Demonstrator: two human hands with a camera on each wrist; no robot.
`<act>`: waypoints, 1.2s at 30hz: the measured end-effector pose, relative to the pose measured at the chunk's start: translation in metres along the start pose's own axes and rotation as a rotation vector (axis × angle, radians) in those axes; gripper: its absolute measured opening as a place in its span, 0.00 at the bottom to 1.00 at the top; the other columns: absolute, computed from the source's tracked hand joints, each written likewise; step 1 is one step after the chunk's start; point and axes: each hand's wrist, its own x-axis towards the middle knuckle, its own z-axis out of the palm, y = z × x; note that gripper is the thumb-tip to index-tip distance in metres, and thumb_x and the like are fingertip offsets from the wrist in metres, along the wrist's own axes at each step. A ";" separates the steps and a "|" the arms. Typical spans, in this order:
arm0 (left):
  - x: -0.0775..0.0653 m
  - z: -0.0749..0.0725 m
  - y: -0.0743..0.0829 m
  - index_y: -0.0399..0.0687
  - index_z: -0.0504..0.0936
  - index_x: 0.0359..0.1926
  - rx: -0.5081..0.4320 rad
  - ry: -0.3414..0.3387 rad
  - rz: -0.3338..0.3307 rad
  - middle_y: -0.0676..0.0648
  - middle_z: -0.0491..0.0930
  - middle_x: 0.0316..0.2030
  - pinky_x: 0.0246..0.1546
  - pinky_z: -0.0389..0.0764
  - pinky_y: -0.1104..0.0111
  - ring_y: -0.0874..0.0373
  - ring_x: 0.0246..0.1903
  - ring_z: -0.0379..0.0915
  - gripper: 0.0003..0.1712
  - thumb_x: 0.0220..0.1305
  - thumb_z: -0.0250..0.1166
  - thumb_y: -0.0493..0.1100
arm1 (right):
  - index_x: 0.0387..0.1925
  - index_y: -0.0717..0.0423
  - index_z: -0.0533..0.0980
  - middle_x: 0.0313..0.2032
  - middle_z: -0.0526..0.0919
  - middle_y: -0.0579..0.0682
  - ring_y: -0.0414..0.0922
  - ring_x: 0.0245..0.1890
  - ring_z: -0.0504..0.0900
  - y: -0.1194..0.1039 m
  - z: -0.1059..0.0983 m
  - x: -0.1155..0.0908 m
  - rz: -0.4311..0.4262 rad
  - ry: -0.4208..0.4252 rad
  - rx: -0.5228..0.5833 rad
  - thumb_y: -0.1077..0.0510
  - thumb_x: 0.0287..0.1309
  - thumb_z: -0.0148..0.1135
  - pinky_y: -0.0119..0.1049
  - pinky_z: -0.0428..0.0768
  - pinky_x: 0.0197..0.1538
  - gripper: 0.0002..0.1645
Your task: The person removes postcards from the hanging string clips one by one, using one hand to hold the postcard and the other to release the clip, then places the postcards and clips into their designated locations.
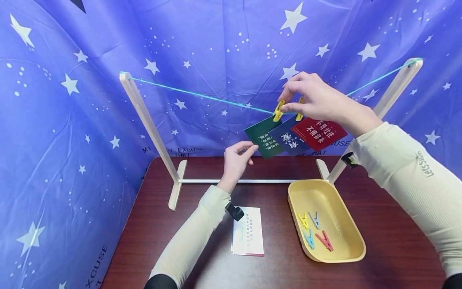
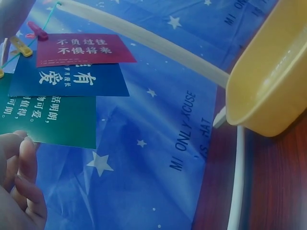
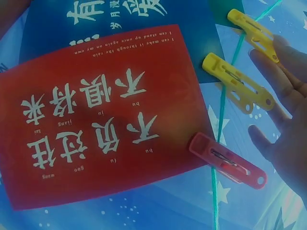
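Note:
A green card (image 1: 263, 136) hangs at the turquoise string (image 1: 202, 95), its top edge under a yellow clothespin (image 1: 278, 111). My right hand (image 1: 317, 96) pinches that clothespin's handle ends between thumb and fingers. Down at the card's lower left edge, my left hand (image 1: 236, 158) pinches it by thumb and fingertips. A blue card (image 3: 120, 43) hangs beside it from a second yellow clothespin (image 3: 235, 81), partly covered by its neighbours in the head view. Farther right a red card (image 1: 319, 133) hangs from a red clothespin (image 3: 228, 160), which my right hand hides in the head view.
Two wooden posts (image 1: 149, 124) hold the string, joined low down by a white rod (image 1: 267, 181). A yellow basket (image 1: 346, 224) with several clothespins stands at the table's right. Printed cards (image 1: 249, 233) lie stacked on the table (image 1: 278, 265). Behind hangs a starry blue curtain (image 1: 216, 48).

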 end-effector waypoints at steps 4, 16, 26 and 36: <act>-0.001 -0.001 0.000 0.30 0.89 0.42 0.004 0.003 0.008 0.34 0.88 0.36 0.21 0.79 0.74 0.64 0.13 0.73 0.08 0.64 0.73 0.33 | 0.35 0.57 0.83 0.48 0.81 0.59 0.56 0.54 0.71 0.001 0.003 -0.001 -0.056 0.056 0.013 0.66 0.62 0.72 0.54 0.75 0.52 0.04; -0.004 -0.005 0.001 0.32 0.90 0.43 0.014 0.028 0.012 0.34 0.89 0.40 0.22 0.78 0.75 0.64 0.12 0.73 0.10 0.63 0.75 0.34 | 0.26 0.56 0.83 0.42 0.83 0.62 0.59 0.54 0.73 0.002 0.014 -0.003 -0.151 0.244 0.002 0.71 0.52 0.77 0.58 0.59 0.63 0.10; -0.006 -0.010 0.000 0.31 0.90 0.43 0.043 0.033 0.030 0.35 0.89 0.38 0.19 0.75 0.73 0.66 0.12 0.73 0.10 0.63 0.75 0.34 | 0.28 0.58 0.85 0.40 0.83 0.61 0.58 0.52 0.73 0.001 0.015 -0.004 -0.150 0.319 -0.004 0.70 0.53 0.77 0.56 0.59 0.63 0.07; -0.006 -0.019 0.003 0.31 0.89 0.43 0.041 0.043 0.026 0.35 0.89 0.37 0.19 0.75 0.76 0.65 0.13 0.73 0.10 0.64 0.74 0.35 | 0.29 0.62 0.84 0.38 0.83 0.63 0.62 0.51 0.74 -0.003 0.013 -0.004 -0.170 0.393 -0.030 0.69 0.53 0.77 0.55 0.61 0.63 0.06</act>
